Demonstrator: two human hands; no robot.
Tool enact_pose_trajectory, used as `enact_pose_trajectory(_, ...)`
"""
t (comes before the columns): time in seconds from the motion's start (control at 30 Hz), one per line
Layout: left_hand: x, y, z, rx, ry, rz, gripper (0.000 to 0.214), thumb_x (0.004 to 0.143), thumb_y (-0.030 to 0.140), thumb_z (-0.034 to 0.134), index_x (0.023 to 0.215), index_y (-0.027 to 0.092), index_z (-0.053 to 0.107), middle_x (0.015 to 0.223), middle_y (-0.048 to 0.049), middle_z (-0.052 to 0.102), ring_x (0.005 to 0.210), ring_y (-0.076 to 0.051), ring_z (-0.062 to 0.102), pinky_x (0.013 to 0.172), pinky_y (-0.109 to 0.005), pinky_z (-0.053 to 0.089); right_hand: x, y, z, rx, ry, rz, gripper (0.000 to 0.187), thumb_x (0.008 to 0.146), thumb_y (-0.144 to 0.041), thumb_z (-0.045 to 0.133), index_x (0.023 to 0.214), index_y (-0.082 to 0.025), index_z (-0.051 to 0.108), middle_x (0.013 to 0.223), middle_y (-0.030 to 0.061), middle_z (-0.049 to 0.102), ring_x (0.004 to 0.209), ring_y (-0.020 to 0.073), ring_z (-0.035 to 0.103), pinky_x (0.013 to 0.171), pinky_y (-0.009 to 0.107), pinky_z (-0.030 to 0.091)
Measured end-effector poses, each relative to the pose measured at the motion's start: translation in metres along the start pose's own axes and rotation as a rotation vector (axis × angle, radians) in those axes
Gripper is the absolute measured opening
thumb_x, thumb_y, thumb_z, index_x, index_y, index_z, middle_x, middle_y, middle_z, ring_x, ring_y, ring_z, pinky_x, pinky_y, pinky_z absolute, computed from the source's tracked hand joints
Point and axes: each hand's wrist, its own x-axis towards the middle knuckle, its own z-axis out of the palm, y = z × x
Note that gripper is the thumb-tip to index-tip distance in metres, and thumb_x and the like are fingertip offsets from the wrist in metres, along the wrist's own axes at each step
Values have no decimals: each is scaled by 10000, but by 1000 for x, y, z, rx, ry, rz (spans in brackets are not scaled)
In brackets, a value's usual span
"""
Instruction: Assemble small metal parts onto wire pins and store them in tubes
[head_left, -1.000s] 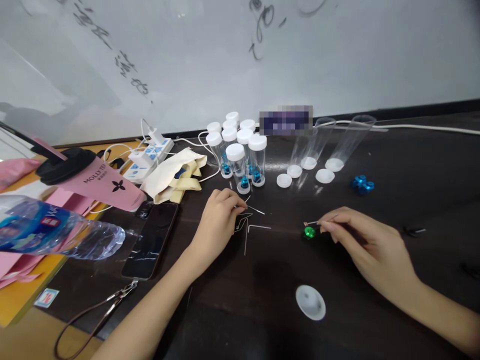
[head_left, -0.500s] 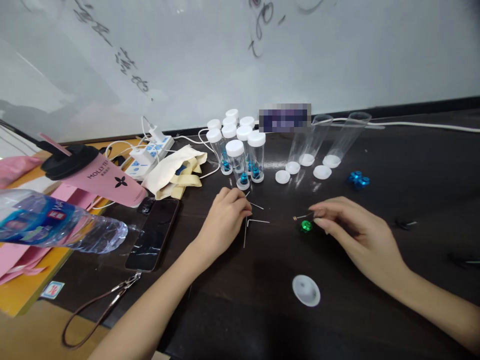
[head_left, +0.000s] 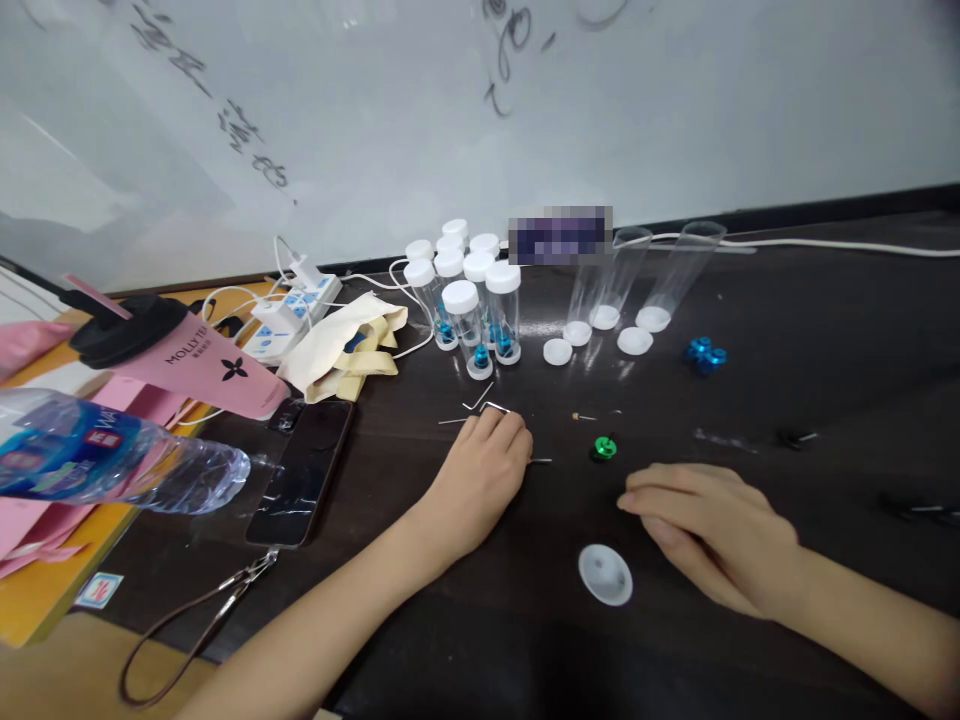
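My left hand (head_left: 484, 470) rests on the dark table with its fingers curled down, closed on a thin metal hex key (head_left: 541, 461) whose end sticks out to the right. Just beyond its knuckles lie a few more L-shaped hex keys (head_left: 478, 397). My right hand (head_left: 709, 525) hovers low over the table, fingers stretched forward, thumb a little apart, nothing visible in it. In front of its fingertips sits a shiny green round metal part (head_left: 604, 447). Farther off lies a tiny pin-like piece with a copper-coloured end (head_left: 583, 416). Between the hands, nearer me, is a white round cap (head_left: 605, 575).
Several white-capped clear tubes (head_left: 461, 297) holding blue parts stand at the back. Uncapped tubes (head_left: 686, 270) and white caps (head_left: 635, 341) are right of them, near blue parts (head_left: 706, 354). A phone (head_left: 302, 470), a water bottle (head_left: 127, 445) and a pink cup (head_left: 202, 350) lie left.
My right hand has let go of the pin-like piece and drawn back towards me. My left hand has moved right and nearer, uncovering hex keys behind it. The view has shifted slightly.
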Motion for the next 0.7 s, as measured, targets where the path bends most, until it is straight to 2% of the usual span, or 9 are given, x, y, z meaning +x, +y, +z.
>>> enact_pose_trajectory(0.17,-6,14,-3,-426,75,6,188,940,73,365,900,191,505,886,-31,585,832,-172,530,763,-315,436,10,3,1,-53,-88,-66,175,957,-260,530,1117,-257,602,944,41,738,834,192,718,737,314,564)
enact_pose_trajectory(0.3,-11,31,-1,-944,5,-57,138,942,118,396,923,195,509,704,34,527,585,-93,520,586,-222,429,18,-1,-1,32,-178,-126,158,979,-273,521,1122,-235,578,896,25,725,754,150,702,667,261,545)
enact_pose_trajectory(0.43,-10,42,4,-1295,-34,-142,125,943,197,471,840,173,537,655,41,524,527,-63,502,544,-192,417,21,-7,-3,188,-168,-143,140,976,-176,525,1075,-228,608,883,0,714,769,114,679,715,236,534)
enact_pose_trajectory(0.57,-7,39,6,-1464,-29,-195,148,917,291,554,846,162,563,676,19,562,546,-79,523,551,-211,433,23,-7,-3,357,-132,-106,183,979,-133,503,1043,-188,666,900,38,694,775,109,670,671,212,529)
enact_pose_trajectory(0.63,-7,36,6,-1421,-11,-191,189,894,348,590,856,163,579,696,3,589,602,-104,554,603,-241,455,24,-4,-4,420,-118,-65,179,967,-110,515,988,-171,682,882,49,673,759,113,660,645,211,528)
enact_pose_trajectory(0.7,-7,33,5,-1252,39,-145,290,795,430,700,853,165,595,745,-17,618,683,-138,568,673,-278,461,24,-2,-4,451,-79,30,114,931,-125,581,903,-175,679,850,42,652,738,126,651,634,229,534)
